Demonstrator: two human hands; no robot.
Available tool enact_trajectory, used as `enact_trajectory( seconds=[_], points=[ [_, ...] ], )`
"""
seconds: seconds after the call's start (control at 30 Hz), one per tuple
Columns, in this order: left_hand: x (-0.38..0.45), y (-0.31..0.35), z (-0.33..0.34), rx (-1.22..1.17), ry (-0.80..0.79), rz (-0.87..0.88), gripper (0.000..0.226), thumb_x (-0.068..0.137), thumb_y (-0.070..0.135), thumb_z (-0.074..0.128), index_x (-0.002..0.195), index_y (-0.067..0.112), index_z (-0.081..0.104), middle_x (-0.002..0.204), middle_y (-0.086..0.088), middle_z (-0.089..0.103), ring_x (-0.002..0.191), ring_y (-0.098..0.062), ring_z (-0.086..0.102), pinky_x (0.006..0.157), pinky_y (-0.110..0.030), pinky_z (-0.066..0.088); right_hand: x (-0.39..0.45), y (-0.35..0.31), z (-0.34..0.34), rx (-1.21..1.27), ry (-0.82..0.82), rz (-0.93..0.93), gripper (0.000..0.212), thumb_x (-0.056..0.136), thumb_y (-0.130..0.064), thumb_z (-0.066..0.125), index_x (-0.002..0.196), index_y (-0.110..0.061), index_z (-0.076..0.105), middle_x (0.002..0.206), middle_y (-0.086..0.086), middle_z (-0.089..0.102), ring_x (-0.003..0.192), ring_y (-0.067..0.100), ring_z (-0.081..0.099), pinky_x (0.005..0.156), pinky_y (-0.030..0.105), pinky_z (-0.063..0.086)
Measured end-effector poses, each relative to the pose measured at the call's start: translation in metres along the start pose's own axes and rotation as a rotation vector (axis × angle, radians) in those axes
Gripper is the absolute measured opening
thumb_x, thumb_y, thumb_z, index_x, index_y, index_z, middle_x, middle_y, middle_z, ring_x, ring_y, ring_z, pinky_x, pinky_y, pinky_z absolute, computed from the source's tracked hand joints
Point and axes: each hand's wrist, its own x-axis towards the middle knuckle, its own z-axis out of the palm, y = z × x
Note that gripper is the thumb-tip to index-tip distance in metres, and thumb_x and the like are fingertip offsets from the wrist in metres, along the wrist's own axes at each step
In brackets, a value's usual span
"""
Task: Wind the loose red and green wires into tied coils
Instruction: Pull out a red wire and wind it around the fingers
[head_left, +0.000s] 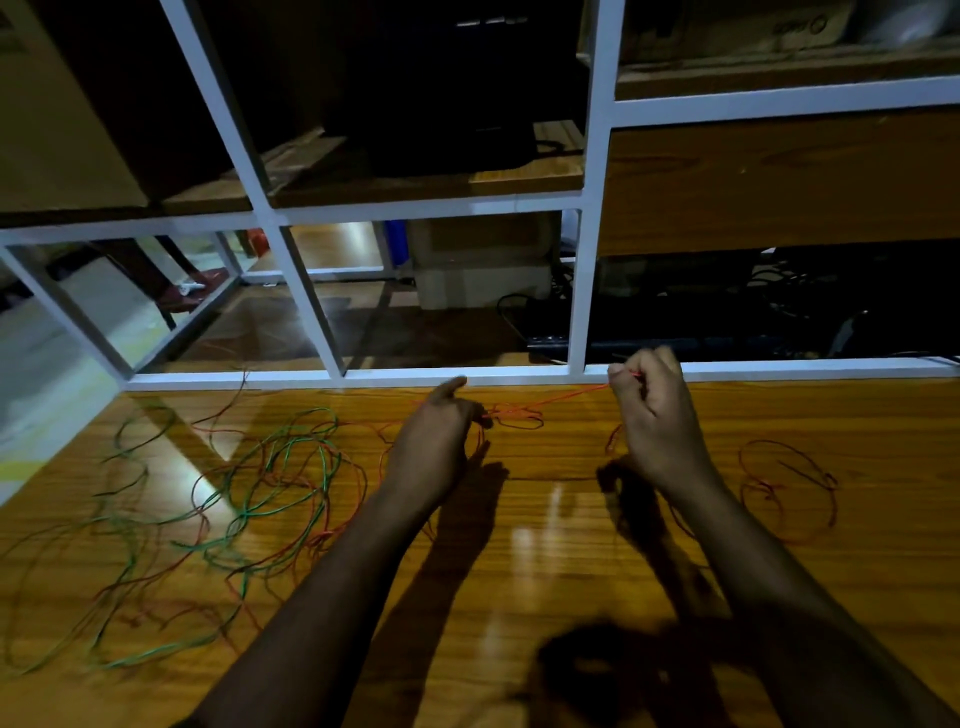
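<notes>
**Red wire stretched between two hands**

Two hands are seen over a glossy wooden table (545, 545). A red wire (563, 397) is pinched in the curled fingers of the right hand (655, 415), right of centre, and is drawn taut to the left hand (441, 431), where a small red bundle is gripped at the fingertips. One loose tangle of green wires (275, 478) mixed with red strands is spread across the left of the frame (separate strands cannot be counted). One thin red loop (789, 488) is laid at the right. A white-framed shelf unit (587, 291) is stood along the table's far edge, with dark boxes and cables dimly made out in its compartments.
</notes>
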Motion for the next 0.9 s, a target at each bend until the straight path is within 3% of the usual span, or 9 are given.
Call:
enact_trajectory(
  seconds=[0.07,0.13,0.2,0.27,0.43,0.5,0.63,0.77,0.9],
  points=[
    [0.004,-0.008,0.001,0.162,0.065,0.051,0.045,0.081,-0.007,0.065,0.115,0.022,0.073,0.139,-0.007,0.06,0.149,-0.016,0.029,0.126,-0.044,0.011,0.003,0.003,-0.006,0.011,0.056,0.035,0.024,0.104,-0.019,0.047,0.082,-0.009,0.049,0.09,0.001,0.041,0.074,0.003,0.04,0.061,0.016,0.035],
    [0.007,-0.021,0.002,0.179,0.08,0.017,0.039,0.081,-0.004,0.066,0.099,0.029,0.075,0.114,0.004,0.074,0.126,-0.01,0.057,0.12,-0.05,0.027,0.006,0.004,-0.014,0.045,0.107,0.051,0.026,0.103,-0.016,0.048,0.08,-0.004,0.047,0.089,0.002,0.04,0.069,0.001,0.038,0.057,0.014,0.034],
    [0.007,-0.027,-0.004,-0.057,0.038,-0.045,0.035,0.09,0.001,0.058,0.081,0.032,0.07,0.086,0.01,0.073,0.075,0.004,0.063,0.082,-0.037,0.053,0.007,0.006,-0.021,0.059,0.134,0.06,0.025,0.102,-0.013,0.048,0.079,-0.004,0.046,0.087,0.001,0.039,0.067,0.001,0.037,0.055,0.011,0.036],
    [0.008,-0.024,-0.008,-0.34,-0.001,-0.142,0.039,0.096,0.005,0.048,0.072,0.027,0.069,0.076,0.009,0.07,0.051,-0.003,0.053,0.053,-0.031,0.042,0.007,0.008,-0.023,0.046,0.136,0.066,0.024,0.102,-0.013,0.048,0.079,-0.007,0.046,0.087,0.001,0.039,0.068,0.002,0.037,0.056,0.013,0.035],
    [0.009,-0.009,-0.001,-0.742,0.02,-0.195,0.032,0.098,0.0,0.046,0.091,0.018,0.072,0.088,0.0,0.073,0.085,-0.028,0.067,0.073,-0.041,0.051,0.001,0.004,-0.011,0.071,0.05,0.057,0.025,0.102,-0.016,0.047,0.08,-0.006,0.048,0.088,0.005,0.042,0.074,0.01,0.041,0.063,0.026,0.036],
    [0.009,-0.001,0.007,-0.734,-0.023,-0.152,0.024,0.098,0.006,0.056,0.114,0.022,0.065,0.11,0.001,0.067,0.094,-0.014,0.066,0.079,-0.038,0.056,0.0,-0.002,-0.006,0.078,0.035,0.025,0.025,0.103,-0.015,0.047,0.079,-0.007,0.048,0.088,0.006,0.042,0.076,0.014,0.043,0.064,0.025,0.036],
    [0.009,0.003,0.028,-0.559,0.027,-0.139,0.052,0.093,0.022,0.07,0.14,0.029,0.048,0.128,0.007,0.044,0.104,-0.004,0.057,0.082,-0.025,0.053,0.004,-0.014,-0.005,0.114,0.055,-0.028,0.026,0.103,-0.013,0.048,0.078,-0.007,0.049,0.087,0.006,0.042,0.075,0.013,0.044,0.062,0.013,0.035],
    [0.007,-0.003,0.034,-0.384,-0.008,-0.017,0.018,0.088,0.037,0.074,0.101,0.027,0.065,0.109,0.007,0.063,0.091,-0.008,0.063,0.07,-0.027,0.051,0.006,-0.016,-0.012,0.143,0.073,-0.05,0.026,0.102,-0.017,0.046,0.076,-0.015,0.047,0.086,0.002,0.042,0.076,0.013,0.045,0.063,0.014,0.036],
    [0.007,-0.007,0.031,-0.342,0.172,-0.108,0.037,0.096,0.048,0.058,0.068,0.026,0.061,0.075,0.003,0.065,0.066,-0.012,0.061,0.061,-0.038,0.052,0.003,-0.003,-0.016,0.059,0.099,-0.07,0.028,0.098,-0.014,0.048,0.07,-0.018,0.043,0.081,-0.001,0.039,0.072,0.015,0.042,0.059,0.021,0.035]
  ],
)
